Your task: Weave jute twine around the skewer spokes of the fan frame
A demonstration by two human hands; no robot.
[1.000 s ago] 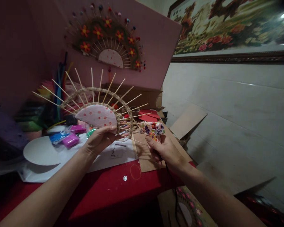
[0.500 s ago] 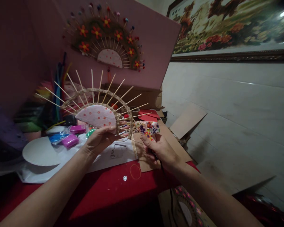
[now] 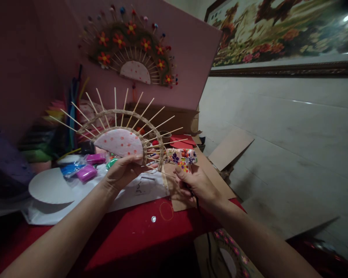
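My left hand (image 3: pixel 127 170) is closed on the lower right part of a half-round fan frame (image 3: pixel 118 143). The frame has a white felt centre with orange dots, thin wooden sticks spreading outward, and two arcs of braided twine across them. In my right hand (image 3: pixel 195 180) is a flower-patterned glue gun (image 3: pixel 182 155) with a dark cord hanging below. Its nozzle end is by the right end of the outer twine arc; I cannot tell whether it touches. The fingers around the handle are partly hidden.
A finished fan (image 3: pixel 135 71) with orange flowers stands on a pink board behind. Packets of coloured clay (image 3: pixel 87 173) and a white paper half-disc (image 3: pixel 50 186) lie left. Cardboard (image 3: pixel 211 170) lies right, red paper (image 3: pixel 181 141) behind. A rubber band (image 3: pixel 166 211) rests on the red cloth (image 3: pixel 127 227).
The fan frame has turned slightly, its left sticks shifting a little to the right. Both hands keep their hold, and the glue gun stays by the right end of the twine.
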